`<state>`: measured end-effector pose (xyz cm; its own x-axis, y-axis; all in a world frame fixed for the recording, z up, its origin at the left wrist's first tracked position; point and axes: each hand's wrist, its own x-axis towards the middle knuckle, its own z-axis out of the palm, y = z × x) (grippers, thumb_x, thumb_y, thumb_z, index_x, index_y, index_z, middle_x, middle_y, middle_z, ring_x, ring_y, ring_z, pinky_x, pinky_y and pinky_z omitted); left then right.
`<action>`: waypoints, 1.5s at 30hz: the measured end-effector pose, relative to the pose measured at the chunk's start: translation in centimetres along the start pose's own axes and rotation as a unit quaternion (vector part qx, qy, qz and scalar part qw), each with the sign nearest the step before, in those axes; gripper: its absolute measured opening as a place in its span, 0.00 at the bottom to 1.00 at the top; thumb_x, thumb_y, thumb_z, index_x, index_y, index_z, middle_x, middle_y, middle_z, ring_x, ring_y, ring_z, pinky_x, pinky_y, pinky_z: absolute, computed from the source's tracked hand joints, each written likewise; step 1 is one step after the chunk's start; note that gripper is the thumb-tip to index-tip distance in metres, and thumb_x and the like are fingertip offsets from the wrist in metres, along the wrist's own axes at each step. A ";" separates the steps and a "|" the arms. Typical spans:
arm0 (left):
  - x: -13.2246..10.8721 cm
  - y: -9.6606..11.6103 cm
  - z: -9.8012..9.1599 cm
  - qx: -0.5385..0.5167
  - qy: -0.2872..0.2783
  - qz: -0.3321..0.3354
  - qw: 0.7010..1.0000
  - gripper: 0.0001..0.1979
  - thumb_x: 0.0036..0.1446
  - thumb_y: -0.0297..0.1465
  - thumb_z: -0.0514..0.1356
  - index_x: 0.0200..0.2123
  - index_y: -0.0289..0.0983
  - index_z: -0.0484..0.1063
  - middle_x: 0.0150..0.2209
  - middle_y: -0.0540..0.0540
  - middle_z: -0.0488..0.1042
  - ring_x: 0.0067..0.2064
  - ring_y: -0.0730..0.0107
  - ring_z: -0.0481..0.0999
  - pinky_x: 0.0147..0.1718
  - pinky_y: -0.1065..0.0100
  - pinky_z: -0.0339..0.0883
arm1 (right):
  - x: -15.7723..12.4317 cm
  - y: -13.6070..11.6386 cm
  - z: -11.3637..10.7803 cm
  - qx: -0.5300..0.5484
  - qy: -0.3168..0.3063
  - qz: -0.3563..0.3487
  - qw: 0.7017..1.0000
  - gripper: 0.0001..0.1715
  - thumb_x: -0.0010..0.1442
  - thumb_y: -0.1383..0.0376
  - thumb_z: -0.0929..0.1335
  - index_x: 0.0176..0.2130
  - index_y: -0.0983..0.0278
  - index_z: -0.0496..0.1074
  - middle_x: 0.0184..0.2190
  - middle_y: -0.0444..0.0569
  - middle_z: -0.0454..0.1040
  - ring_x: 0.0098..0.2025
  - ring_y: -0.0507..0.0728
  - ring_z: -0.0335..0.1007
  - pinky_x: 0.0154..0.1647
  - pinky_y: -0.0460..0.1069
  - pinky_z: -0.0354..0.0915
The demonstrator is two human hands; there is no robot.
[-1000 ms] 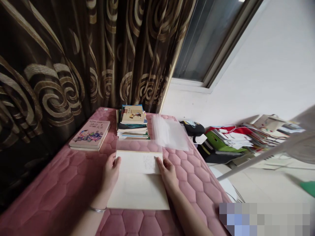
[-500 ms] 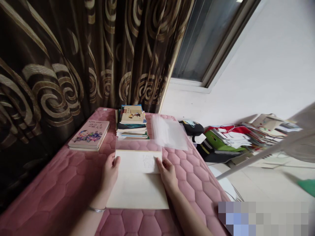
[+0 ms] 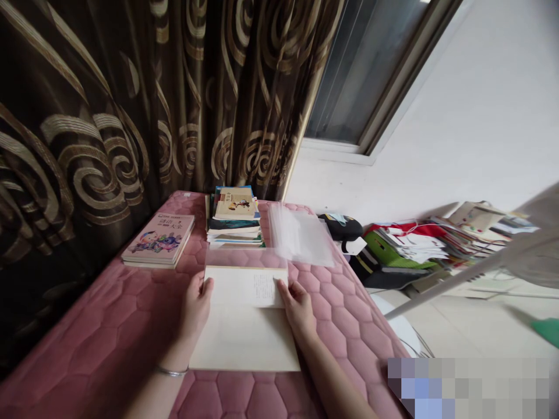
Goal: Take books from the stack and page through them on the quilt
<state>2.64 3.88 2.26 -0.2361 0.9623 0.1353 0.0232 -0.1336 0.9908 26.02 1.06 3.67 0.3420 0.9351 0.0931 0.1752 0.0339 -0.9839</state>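
An opened book with cream-white pages [image 3: 244, 337] is held over the middle of a pink mattress quilted in hexagons [image 3: 340, 331]; whether it rests fully there cannot be told. A thin, clear plastic sheet [image 3: 247, 258] shows past its twelve o'clock edge. Near ten o'clock the book's side is pinched by the left hand [image 3: 198, 299], thumb above, fingers seemingly beneath; near two o'clock the grip is mirrored by the right hand [image 3: 299, 305]. By this matched hold the pages are presumably levelled and steadied. At one o'clock, translucent plastic sheets [image 3: 301, 235] are piled, probably for easy reach. At twelve, a stack of mixed books [image 3: 236, 224] is placed; towards eleven, a pink-covered cartoon book [image 3: 159, 240] is laid flat, presumably for stability.
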 end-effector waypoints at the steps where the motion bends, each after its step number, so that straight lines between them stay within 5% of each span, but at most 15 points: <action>1: 0.0 0.1 0.0 0.002 0.001 -0.002 1.000 0.21 0.51 0.44 0.59 0.42 0.34 0.70 0.39 0.41 0.77 0.40 0.61 0.75 0.41 0.63 0.67 | 0.0 0.0 0.0 -0.003 0.000 -0.001 1.000 0.28 0.51 0.42 0.68 0.27 0.66 0.71 0.22 0.45 0.69 0.27 0.54 0.62 0.26 0.47 0.58; 20: -0.1 -0.2 0.0 -0.027 -0.015 -0.007 1.000 0.23 0.50 0.45 0.61 0.43 0.34 0.69 0.40 0.40 0.77 0.41 0.60 0.75 0.41 0.64 0.67 | -0.1 -0.5 0.1 0.004 0.005 0.004 1.000 0.30 0.50 0.40 0.67 0.24 0.64 0.68 0.21 0.44 0.67 0.26 0.53 0.60 0.25 0.46 0.57; 26: -0.1 0.1 0.1 -0.024 -0.013 -0.007 1.000 0.22 0.49 0.45 0.61 0.42 0.35 0.69 0.39 0.41 0.77 0.41 0.60 0.76 0.41 0.64 0.67 | 0.1 -0.2 0.2 0.000 0.018 -0.009 1.000 0.30 0.49 0.41 0.68 0.19 0.62 0.59 0.17 0.41 0.59 0.23 0.51 0.52 0.22 0.46 0.52; 37: 0.0 -0.4 0.1 -0.008 0.007 -0.010 1.000 0.21 0.49 0.45 0.61 0.40 0.35 0.69 0.37 0.41 0.77 0.39 0.60 0.76 0.39 0.63 0.68 | -0.3 -0.5 0.1 0.013 -0.005 0.006 1.000 0.27 0.50 0.43 0.69 0.31 0.64 0.73 0.27 0.47 0.73 0.31 0.56 0.66 0.29 0.47 0.62; 45: 0.0 -0.5 0.0 -0.006 0.011 -0.006 1.000 0.21 0.49 0.46 0.61 0.40 0.36 0.69 0.38 0.41 0.78 0.39 0.61 0.76 0.39 0.64 0.68 | 0.0 0.4 0.1 -0.003 0.005 -0.011 1.000 0.27 0.51 0.43 0.68 0.26 0.65 0.70 0.23 0.44 0.68 0.27 0.53 0.61 0.26 0.47 0.57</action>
<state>2.67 3.96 1.80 -0.2571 0.9586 0.1224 0.0086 -0.1244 0.9922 26.01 1.14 3.27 0.3478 0.9304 0.1154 0.1880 0.0514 -0.9808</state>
